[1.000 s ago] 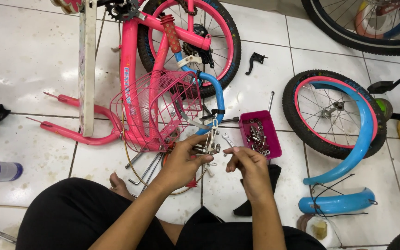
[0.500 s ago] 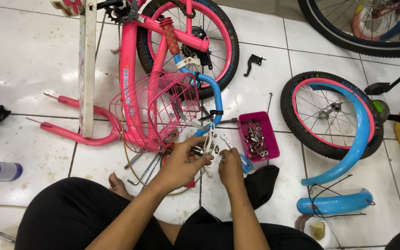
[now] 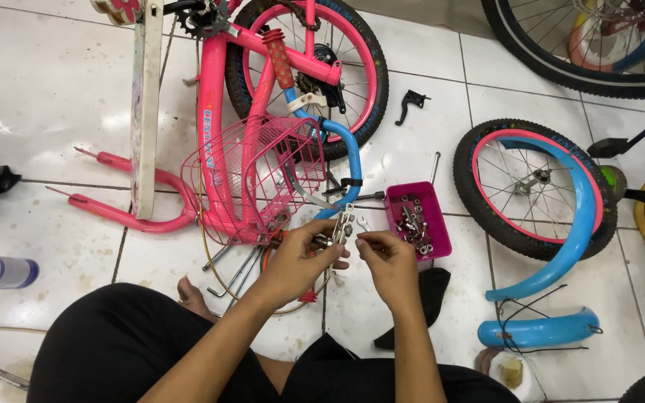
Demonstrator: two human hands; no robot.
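silver metal brake part (image 3: 341, 226), held upright

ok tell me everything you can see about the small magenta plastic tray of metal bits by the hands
The small magenta rectangular plastic tray sits flat on the white tiled floor, open-topped, with low walls and rounded corners. It holds a loose pile of silvery nuts, bolts and washers, heaped toward its middle. It lies just right of the person's right hand, which does not touch it, and left of the loose black-tyred wheel with the blue mudguard. A thin metal rod lies just beyond its far edge.
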